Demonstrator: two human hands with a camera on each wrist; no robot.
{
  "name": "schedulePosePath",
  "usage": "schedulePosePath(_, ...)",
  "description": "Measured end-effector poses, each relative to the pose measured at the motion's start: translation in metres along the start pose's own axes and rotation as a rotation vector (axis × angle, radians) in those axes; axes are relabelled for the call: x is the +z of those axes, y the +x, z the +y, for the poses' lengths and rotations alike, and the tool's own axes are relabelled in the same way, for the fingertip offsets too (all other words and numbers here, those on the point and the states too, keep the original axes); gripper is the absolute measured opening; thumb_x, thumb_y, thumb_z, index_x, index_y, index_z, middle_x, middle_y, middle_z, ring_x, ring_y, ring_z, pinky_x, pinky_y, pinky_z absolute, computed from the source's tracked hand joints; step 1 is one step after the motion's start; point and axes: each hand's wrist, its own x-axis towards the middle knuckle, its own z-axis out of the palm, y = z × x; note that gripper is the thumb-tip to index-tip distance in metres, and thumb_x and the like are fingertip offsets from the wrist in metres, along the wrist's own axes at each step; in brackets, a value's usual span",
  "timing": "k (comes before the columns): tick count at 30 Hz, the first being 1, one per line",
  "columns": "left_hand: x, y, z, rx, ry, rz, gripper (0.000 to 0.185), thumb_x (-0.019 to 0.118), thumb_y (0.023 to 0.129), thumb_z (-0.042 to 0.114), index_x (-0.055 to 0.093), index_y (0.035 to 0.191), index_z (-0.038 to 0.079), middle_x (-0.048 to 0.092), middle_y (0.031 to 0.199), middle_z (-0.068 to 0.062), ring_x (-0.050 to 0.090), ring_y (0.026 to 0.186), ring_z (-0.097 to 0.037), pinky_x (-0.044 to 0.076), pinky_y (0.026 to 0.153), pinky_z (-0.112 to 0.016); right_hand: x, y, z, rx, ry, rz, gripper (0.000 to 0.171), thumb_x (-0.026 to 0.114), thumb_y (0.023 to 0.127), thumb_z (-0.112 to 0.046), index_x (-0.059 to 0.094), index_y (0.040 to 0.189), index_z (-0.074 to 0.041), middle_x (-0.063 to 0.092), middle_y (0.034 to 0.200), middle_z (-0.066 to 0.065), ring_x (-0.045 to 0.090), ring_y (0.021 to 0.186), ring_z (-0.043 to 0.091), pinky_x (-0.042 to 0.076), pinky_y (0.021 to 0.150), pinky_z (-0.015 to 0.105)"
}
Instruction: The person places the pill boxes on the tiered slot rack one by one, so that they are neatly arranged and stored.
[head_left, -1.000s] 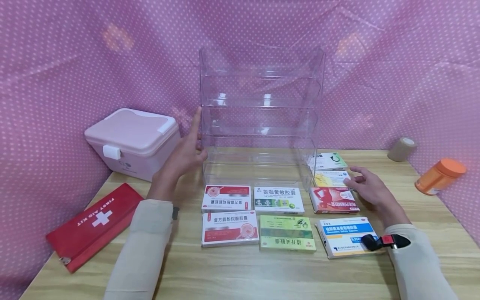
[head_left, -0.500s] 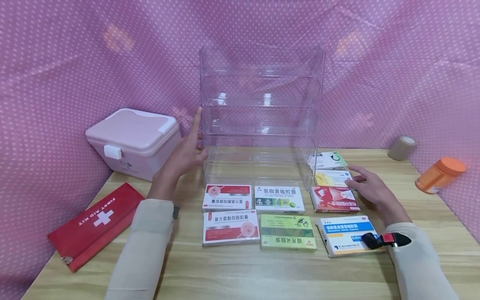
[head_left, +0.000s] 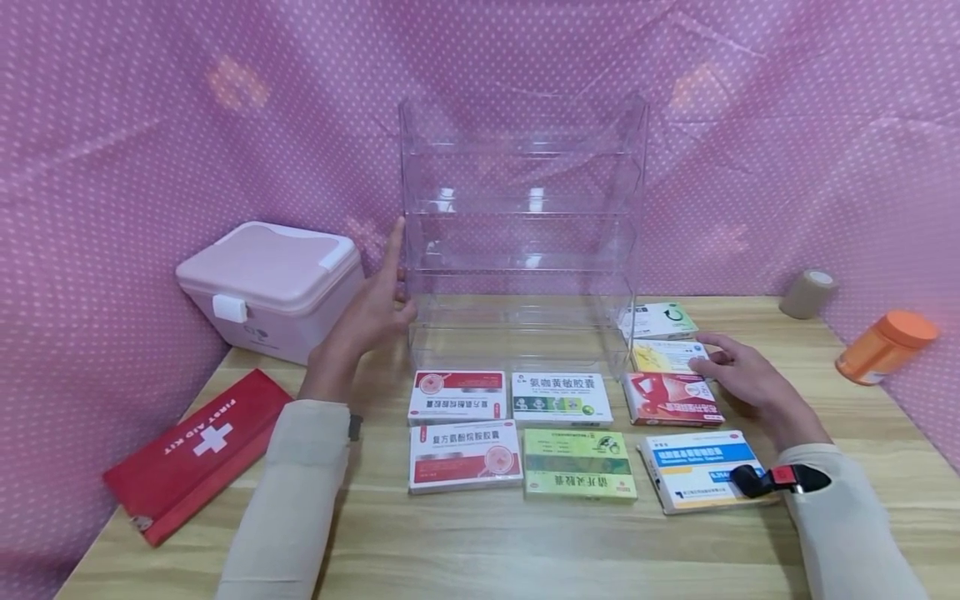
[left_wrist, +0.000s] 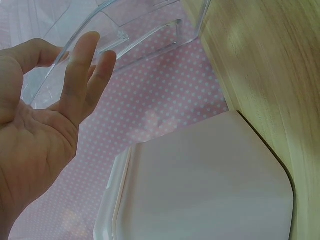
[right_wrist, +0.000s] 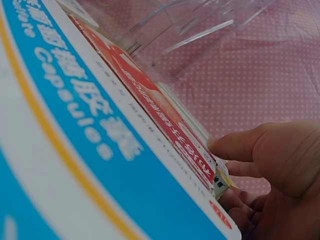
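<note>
— Head view, from the left: what lies there?

— A red first-aid pouch (head_left: 197, 454) flat on the worktop (head_left: 480, 542), and behind it a pink case (head_left: 272, 287) with its lid down. Next comes the left hand (head_left: 371, 312), fingers straight and raised, flat against the left wall of the clear acrylic shelf rack (head_left: 522, 233). Its grip is spread, curled round nothing; the left wrist view shows the fingertips (left_wrist: 87, 60) on the clear edge.

— And the rack?

— Upright at the middle back of the worktop. In front of it lie medicine boxes in two rows: two red-and-white boxes (head_left: 459, 429) to the left, a white-and-green one (head_left: 561, 398) above a green one (head_left: 579, 475) in the middle.

— Further right?

— A red box (head_left: 671, 398) with a blue-and-white box (head_left: 697, 471) nearer the person. Behind the red box lies a yellow box (head_left: 663, 356). The right hand (head_left: 738, 375) rests at that yellow box's right end, thumb and fingers loosely bent and touching it; whether the grip pinches it, I cannot tell. Far right stand a tan tape roll (head_left: 807, 293) and an orange bottle (head_left: 885, 347) on its side.
</note>
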Motion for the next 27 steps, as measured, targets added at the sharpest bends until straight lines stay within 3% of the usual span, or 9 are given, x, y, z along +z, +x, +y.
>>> schedulePosePath(10,0.0013,-0.0005,0.0005,0.004,-0.005,0.003,0.122,0.061,0.098,-0.001,-0.023,0.163,0.058,0.053,0.155,-0.032,0.065,0.124,-0.044,0.056,0.101,-0.058,-0.0014,-0.0014,-0.0009,-0.017,0.011,0.001,0.087,0.058,0.109,-0.047,0.012,0.174,-0.011,0.029,0.162,0.037,0.032,0.143,0.054,0.036,0.113,0.070)
schedulePosePath(18,0.0001,-0.0003,0.0011,0.014,-0.002,0.009,0.124,0.062,0.096,-0.003,-0.023,0.163,0.057,0.054,0.154,-0.032,0.065,0.119,-0.042,0.057,0.096,-0.055,-0.0010,-0.0026,0.0000,-0.024,0.044,0.025,0.090,0.065,0.106,-0.046,0.016,0.172,-0.010,0.034,0.159,0.035,0.039,0.142,0.052,0.040,0.110,0.063)
schedulePosePath(27,0.0006,0.0000,0.0023,-0.011,0.012,0.004,0.125,0.063,0.096,-0.004,-0.024,0.162,0.058,0.054,0.156,-0.029,0.066,0.116,-0.041,0.056,0.091,-0.050,-0.0012,-0.0039,0.0007,-0.031,0.073,0.037,0.088,0.067,0.105,-0.043,0.017,0.169,-0.007,0.031,0.162,0.035,0.035,0.144,0.054,0.037,0.114,0.068)
